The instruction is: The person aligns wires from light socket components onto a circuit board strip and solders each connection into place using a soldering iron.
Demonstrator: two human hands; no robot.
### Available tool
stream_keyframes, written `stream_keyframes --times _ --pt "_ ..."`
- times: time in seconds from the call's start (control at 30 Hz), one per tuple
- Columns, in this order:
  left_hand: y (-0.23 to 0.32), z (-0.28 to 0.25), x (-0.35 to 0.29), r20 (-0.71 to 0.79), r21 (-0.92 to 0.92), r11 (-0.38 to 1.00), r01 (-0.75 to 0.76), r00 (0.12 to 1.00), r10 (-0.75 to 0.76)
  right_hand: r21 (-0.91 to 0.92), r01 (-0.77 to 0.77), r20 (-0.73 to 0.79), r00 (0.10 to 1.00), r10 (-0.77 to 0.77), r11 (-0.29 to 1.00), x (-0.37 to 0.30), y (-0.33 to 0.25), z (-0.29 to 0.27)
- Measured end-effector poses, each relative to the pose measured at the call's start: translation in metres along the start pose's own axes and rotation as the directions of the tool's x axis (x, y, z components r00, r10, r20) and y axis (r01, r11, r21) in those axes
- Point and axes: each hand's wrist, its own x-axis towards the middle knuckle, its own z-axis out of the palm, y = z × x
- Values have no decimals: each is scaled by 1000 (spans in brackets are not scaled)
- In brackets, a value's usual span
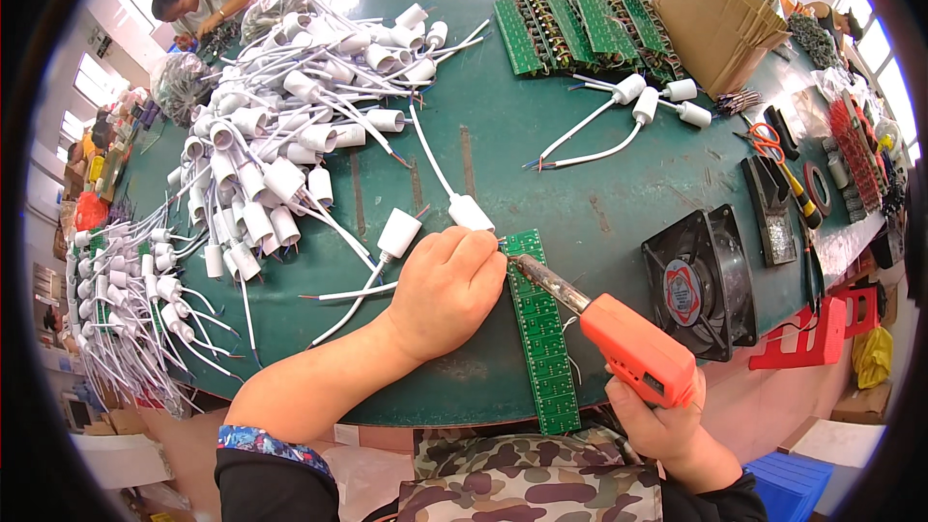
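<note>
In the head view, my right grip [667, 425] is wrapped around the orange handle of a gun-shaped soldering iron [638, 353], its darkened metal barrel slanting over the far end of a long green circuit board [546, 348]. The board is a narrow strip, printed in pale lines that repeat section after section down its length; it lies on the green bench [522, 145] in front of me, its near end at the bench edge. The iron's tip is right by the board's far left corner, where my left grip [445, 280] is curled closed; my fingers hide what they pinch, so I cannot tell. Just beyond those knuckles sits a smooth white lamp socket [471, 213], its white cable running away toward the heap of sockets [280, 135].
</note>
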Motion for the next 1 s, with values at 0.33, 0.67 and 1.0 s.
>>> stream_keyframes --times 0.33,0.67,1.0 --pt "0 0 0 15 5 1000 9 1000 -9 -35 16 27 1000 -15 999 -4 -1 -3" --pt "0 1 0 2 8 1000 7 1000 -7 37 7 -22 1000 -7 999 -5 1 -1" --pt "0 1 0 1 -7 1000 22 1000 -22 49 -16 15 1000 15 999 0 1 -1"
